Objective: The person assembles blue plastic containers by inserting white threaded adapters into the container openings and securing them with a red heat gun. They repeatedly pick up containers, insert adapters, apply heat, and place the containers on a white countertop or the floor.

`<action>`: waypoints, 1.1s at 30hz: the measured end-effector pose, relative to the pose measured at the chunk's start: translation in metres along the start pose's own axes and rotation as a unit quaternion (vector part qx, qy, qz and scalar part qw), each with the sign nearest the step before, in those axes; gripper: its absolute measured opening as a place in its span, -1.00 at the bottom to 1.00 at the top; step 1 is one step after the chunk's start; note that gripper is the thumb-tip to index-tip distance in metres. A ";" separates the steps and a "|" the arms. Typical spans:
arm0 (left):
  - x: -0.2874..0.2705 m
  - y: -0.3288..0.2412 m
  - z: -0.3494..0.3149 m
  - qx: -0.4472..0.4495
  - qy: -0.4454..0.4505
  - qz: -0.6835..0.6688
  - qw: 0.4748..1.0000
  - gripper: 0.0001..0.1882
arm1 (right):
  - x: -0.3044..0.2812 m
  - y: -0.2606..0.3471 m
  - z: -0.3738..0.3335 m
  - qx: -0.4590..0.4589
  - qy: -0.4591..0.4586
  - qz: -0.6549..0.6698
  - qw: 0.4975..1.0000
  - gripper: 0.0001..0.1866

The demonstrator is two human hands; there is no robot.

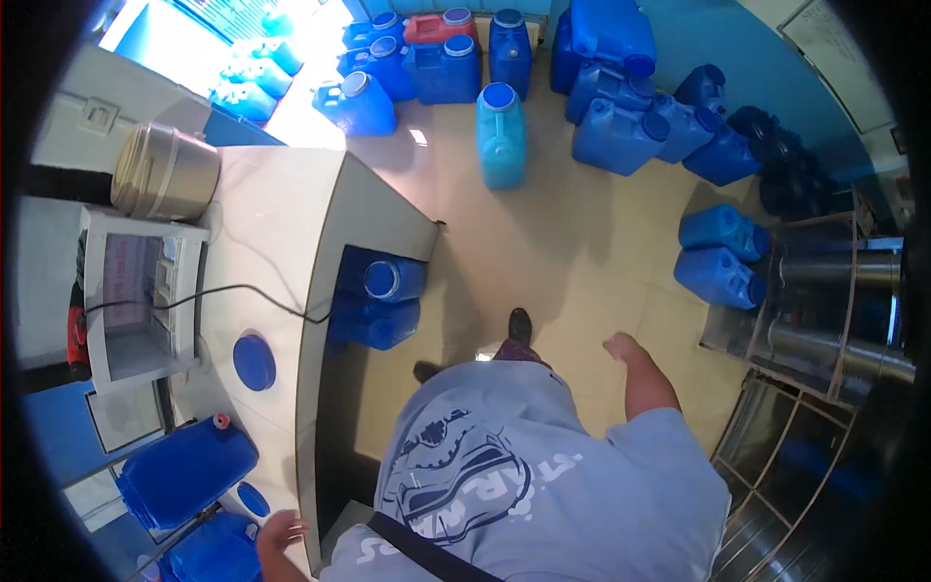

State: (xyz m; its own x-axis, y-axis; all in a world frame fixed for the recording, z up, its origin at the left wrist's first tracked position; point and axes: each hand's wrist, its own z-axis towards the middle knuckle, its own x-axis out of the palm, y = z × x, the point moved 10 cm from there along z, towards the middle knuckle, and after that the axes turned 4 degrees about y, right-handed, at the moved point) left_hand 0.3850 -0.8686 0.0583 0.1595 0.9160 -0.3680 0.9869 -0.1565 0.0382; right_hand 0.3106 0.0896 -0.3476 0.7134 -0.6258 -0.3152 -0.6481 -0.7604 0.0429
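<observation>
My left hand (281, 532) is at the counter's edge at the lower left, fingers loosely bent and apart, with nothing seen in it. Close by are a small blue lid (253, 500) and a blue jug (215, 549). A larger blue jug with a red spout cap (189, 470) lies on the counter beyond them. Out to my right side, over the tiled floor, my right hand (619, 346) hangs away from any object. Its fingers look loosely extended and somewhat blurred, and no object shows in them.
The white counter (320, 252) runs along my left, holding a round blue lid (254, 363) and a beige bucket (165, 173). Blue jugs sit in its opening. A turquoise jug (500, 145) stands ahead, with several blue jugs behind. Metal racks (810, 339) line the right.
</observation>
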 end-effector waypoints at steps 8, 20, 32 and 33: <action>0.329 -0.372 -0.110 0.441 0.125 0.231 0.858 -0.62 | -0.276 0.180 0.043 -0.167 -0.150 -0.012 0.974 -0.66; 0.249 -0.756 -0.048 0.423 -0.454 0.213 0.755 0.00 | -0.482 0.358 0.047 -0.184 -0.127 -0.174 0.959 -0.65; 0.184 -0.805 -0.024 0.175 -0.550 0.176 0.797 0.11 | -0.470 0.546 0.292 -0.345 -0.098 -0.600 0.714 -0.67; 0.188 -0.803 -0.029 0.190 -0.553 0.162 0.795 0.09 | -0.454 0.549 0.325 -0.318 -0.052 -0.589 0.741 -0.65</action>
State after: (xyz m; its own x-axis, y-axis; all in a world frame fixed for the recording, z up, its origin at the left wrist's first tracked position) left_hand -0.3773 -0.5600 -0.0151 0.0784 -0.0479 -0.9958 0.7864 -0.6110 0.0912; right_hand -0.4554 0.0131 -0.4893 0.6395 0.5279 -0.5589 0.6878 -0.7176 0.1091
